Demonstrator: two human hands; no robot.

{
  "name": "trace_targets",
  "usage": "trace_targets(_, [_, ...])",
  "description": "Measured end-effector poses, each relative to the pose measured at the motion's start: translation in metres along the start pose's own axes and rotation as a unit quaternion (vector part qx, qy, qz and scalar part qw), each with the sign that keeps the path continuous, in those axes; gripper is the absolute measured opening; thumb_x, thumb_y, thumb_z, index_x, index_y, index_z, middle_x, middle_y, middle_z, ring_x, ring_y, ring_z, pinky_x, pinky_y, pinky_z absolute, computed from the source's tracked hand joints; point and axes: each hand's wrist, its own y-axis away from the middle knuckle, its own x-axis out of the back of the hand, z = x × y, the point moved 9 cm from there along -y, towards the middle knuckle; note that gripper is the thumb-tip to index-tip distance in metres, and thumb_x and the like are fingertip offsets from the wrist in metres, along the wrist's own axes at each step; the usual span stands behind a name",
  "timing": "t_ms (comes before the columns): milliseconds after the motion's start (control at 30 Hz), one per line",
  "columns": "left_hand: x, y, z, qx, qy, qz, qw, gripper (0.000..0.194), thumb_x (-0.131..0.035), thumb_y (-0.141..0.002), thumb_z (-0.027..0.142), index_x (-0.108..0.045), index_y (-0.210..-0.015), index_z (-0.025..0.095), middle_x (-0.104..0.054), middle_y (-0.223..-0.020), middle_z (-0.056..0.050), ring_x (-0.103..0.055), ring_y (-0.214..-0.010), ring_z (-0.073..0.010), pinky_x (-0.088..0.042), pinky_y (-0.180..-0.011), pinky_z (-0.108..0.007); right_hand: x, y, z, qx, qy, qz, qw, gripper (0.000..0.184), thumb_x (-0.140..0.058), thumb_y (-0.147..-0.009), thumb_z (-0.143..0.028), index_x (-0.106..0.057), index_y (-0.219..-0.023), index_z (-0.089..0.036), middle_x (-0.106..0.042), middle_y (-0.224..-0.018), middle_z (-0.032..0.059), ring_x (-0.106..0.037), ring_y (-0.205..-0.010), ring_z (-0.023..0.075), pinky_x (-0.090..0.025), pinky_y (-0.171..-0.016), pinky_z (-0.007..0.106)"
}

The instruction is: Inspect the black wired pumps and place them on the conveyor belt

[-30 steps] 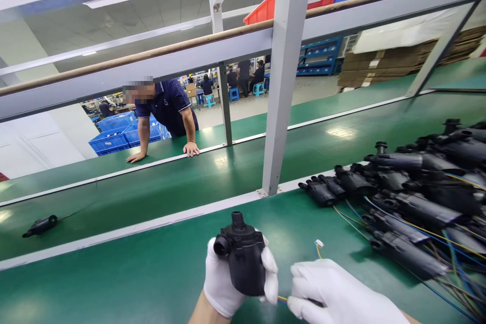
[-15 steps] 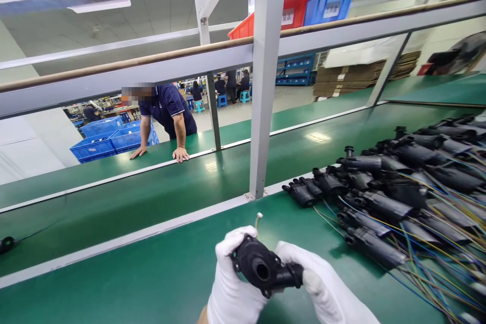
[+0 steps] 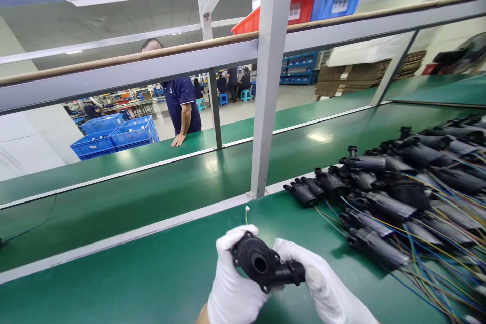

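Observation:
Between my white-gloved hands is a small black water pump (image 3: 252, 259), its round port facing me and its side outlet pointing right. My left hand (image 3: 233, 278) is closed around the pump's left side, with the thumb on top. My right hand (image 3: 322, 278) grips the side outlet end, fingers behind it and thumb in front. A thin lead with a white connector (image 3: 247, 208) sticks up behind my left hand. The pump's rear is hidden by the gloves. To the right, many similar black pumps (image 3: 383, 206) with coloured wires lie in a dense group.
A metal post (image 3: 270, 86) rises just beyond my hands. Behind it runs a green conveyor belt (image 3: 152, 197). Across the belt stands a person (image 3: 184, 106) in a dark shirt beside blue crates (image 3: 132, 131). Red and blue bins (image 3: 339, 0) sit on the overhead rail.
The person across the belt has straightened up, with one hand now seen on the edge instead of two. A black part at the far left has slid out of view. My grip stays the same.

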Motion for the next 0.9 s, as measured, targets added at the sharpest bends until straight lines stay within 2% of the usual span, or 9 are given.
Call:
trace_targets(200, [0.002, 0.0, -0.007, 0.018, 0.033, -0.003, 0.999, 0.073, -0.083, -0.06, 0.014, -0.04, -0.118, 0.024, -0.054, -0.128, -0.013, -0.061, -0.106, -0.0273, -0.044, -0.1, -0.046, 0.0, -0.003, 0.004, -0.011, 0.025, 0.004, 1.0, 0.067, -0.018, -0.095, -0.075, -0.052, -0.075, -0.021, -0.053, -0.071, 0.0017, -0.051, -0.063, 0.0189, -0.041, -0.058, 0.029])
trace_targets(333, [0.002, 0.0, -0.005, 0.011, 0.01, 0.001, 1.0, 0.073, -0.084, -0.058, 0.013, -0.042, -0.116, 0.024, -0.055, -0.127, -0.012, -0.061, -0.107, -0.0284, -0.044, -0.099, -0.046, -0.002, -0.001, 0.009, -0.016, 0.017, -0.005, 1.0, 0.066, -0.017, -0.093, -0.077, -0.047, -0.073, -0.021, -0.049, -0.069, 0.0004, -0.046, -0.061, 0.0182, -0.036, -0.056, 0.029])
trace_targets(433, [0.002, 0.0, -0.002, -0.012, 0.001, 0.003, 1.0, 0.071, -0.083, -0.057, 0.01, -0.043, -0.114, 0.024, -0.056, -0.126, -0.012, -0.06, -0.11, -0.0306, -0.044, -0.099, -0.047, -0.004, 0.0, 0.01, -0.016, 0.004, -0.02, 1.0, 0.067, -0.017, -0.094, -0.077, -0.049, -0.074, -0.022, -0.05, -0.071, 0.001, -0.047, -0.063, 0.0189, -0.037, -0.058, 0.029])
trace_targets(533, [0.002, 0.001, -0.003, -0.008, -0.002, 0.002, 1.0, 0.069, -0.083, -0.058, 0.011, -0.044, -0.114, 0.024, -0.056, -0.126, -0.013, -0.06, -0.11, -0.0313, -0.043, -0.1, -0.048, -0.005, 0.0, 0.009, -0.019, -0.001, -0.027, 0.999, 0.069, -0.016, -0.093, -0.078, -0.05, -0.074, -0.021, -0.051, -0.071, 0.0018, -0.048, -0.064, 0.0196, -0.038, -0.059, 0.03])
trace_targets(800, [0.002, -0.002, -0.006, 0.017, 0.026, -0.007, 1.0, 0.072, -0.083, -0.061, 0.018, -0.04, -0.118, 0.024, -0.054, -0.127, -0.012, -0.062, -0.104, -0.0259, -0.045, -0.097, -0.044, 0.0, -0.003, 0.005, -0.019, 0.02, -0.007, 1.0, 0.066, -0.019, -0.095, -0.075, -0.051, -0.076, -0.021, -0.054, -0.072, 0.001, -0.051, -0.064, 0.0189, -0.04, -0.059, 0.028])
trace_targets(900, [-0.002, -0.001, -0.006, 0.022, 0.02, -0.016, 0.999, 0.074, -0.084, -0.062, 0.017, -0.038, -0.12, 0.024, -0.052, -0.128, -0.012, -0.061, -0.105, -0.0255, -0.046, -0.097, -0.044, 0.001, -0.006, 0.004, -0.019, 0.043, -0.005, 0.999, 0.069, -0.019, -0.093, -0.078, -0.052, -0.073, -0.021, -0.056, -0.068, 0.0011, -0.052, -0.06, 0.018, -0.041, -0.056, 0.027])
